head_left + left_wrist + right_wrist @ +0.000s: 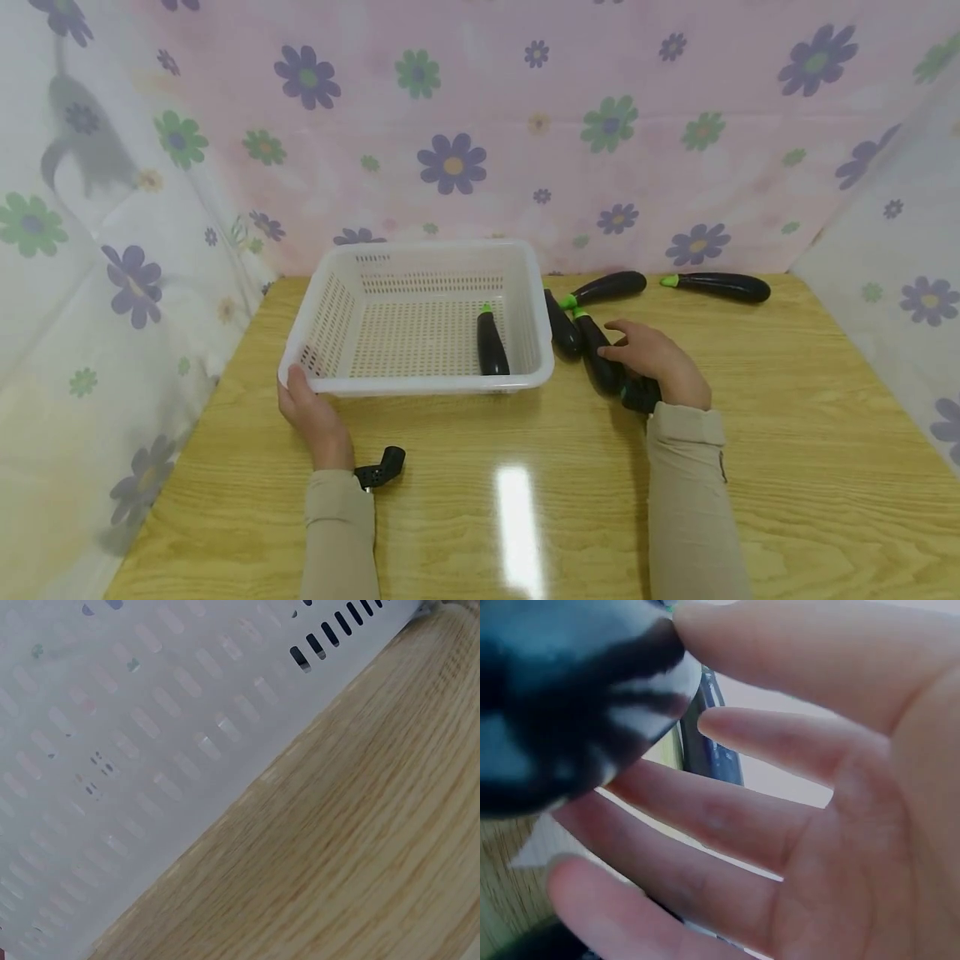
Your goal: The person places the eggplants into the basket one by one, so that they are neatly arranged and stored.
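Observation:
A white plastic basket with slotted walls stands on the table, with one dark purple eggplant inside near its right wall. My left hand grips the basket's front left corner, thumb over the rim; the left wrist view shows only the slotted basket wall and tabletop. To the basket's right, my right hand reaches over an eggplant with its fingers spread. In the right wrist view this eggplant lies at the thumb tip, other fingers loosely extended below; firm contact is unclear.
Beside the basket's right wall lies another eggplant. Behind it a further eggplant points its green stem left, and one more eggplant lies at the back right. Flowered cloth hangs behind the wooden table and along both sides.

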Available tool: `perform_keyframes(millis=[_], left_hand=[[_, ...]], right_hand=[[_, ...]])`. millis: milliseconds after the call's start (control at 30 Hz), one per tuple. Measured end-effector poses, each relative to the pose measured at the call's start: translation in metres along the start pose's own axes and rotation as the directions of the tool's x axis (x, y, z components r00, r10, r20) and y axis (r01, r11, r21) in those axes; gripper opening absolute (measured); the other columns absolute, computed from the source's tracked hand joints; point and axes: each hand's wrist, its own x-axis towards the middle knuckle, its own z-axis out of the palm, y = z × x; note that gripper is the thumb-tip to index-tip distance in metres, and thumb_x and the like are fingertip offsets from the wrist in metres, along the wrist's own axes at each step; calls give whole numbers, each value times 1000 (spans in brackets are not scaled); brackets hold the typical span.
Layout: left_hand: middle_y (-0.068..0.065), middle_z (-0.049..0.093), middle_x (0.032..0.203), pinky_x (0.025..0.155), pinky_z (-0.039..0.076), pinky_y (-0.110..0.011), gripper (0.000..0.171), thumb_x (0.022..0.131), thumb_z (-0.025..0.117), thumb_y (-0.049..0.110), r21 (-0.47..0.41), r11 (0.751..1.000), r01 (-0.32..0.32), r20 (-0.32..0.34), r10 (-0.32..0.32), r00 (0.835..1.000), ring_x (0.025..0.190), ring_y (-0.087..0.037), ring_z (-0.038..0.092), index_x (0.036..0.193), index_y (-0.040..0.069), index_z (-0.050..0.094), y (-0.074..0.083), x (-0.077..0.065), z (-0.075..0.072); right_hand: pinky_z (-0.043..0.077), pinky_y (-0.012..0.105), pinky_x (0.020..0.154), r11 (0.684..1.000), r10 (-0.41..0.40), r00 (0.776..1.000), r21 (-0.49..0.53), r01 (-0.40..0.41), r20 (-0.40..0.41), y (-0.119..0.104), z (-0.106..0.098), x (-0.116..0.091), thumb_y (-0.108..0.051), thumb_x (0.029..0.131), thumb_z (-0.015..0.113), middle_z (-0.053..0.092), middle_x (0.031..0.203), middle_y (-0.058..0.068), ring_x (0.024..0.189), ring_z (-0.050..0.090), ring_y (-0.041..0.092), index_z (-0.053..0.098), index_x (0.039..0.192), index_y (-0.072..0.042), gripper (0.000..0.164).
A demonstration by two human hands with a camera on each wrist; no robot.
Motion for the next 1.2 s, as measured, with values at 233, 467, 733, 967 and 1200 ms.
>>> perform_keyframes(millis=[233,467,733,967,1200], left_hand=[[-4,50,124,96,30,-30,36,93,37,35,14,1000,0,6,0,1000,112,-20,46,125,23,49,-2,0,-2],[-4,51,124,96,30,-30,36,93,37,34,14,1000,11,-14,-11,1000,111,-20,47,125,23,50,-2,-1,-3],[-4,51,123,96,30,-32,36,93,36,37,40,999,31,3,-32,999,110,-21,47,125,26,48,-1,-2,-3],[-4,51,123,96,30,-32,36,93,37,37,37,999,26,8,-27,1000,110,-21,47,125,26,48,1,-1,-2],[-4,51,124,96,30,-34,36,93,37,36,27,999,28,11,-28,1000,111,-21,47,126,25,48,-1,-1,-2]], right_hand=[[44,36,68,1000,10,999,-26,-10,31,-3,4,4,-34,88,52,50,118,24,68,56,20,26,138,1,66],[41,47,80,998,11,1000,-59,-11,1,-3,4,3,-34,88,51,45,123,27,98,54,34,27,137,1,65],[41,48,80,1000,23,999,-13,-24,-30,-3,0,1,-35,88,50,43,124,28,96,54,35,19,140,-1,70],[33,55,88,999,34,995,-1,-34,-98,-3,-5,-1,-45,87,47,42,125,29,110,44,41,11,143,-5,77],[33,56,87,998,33,991,49,-27,-127,-5,-9,-5,-48,88,43,40,128,27,111,42,43,3,144,-16,76]])
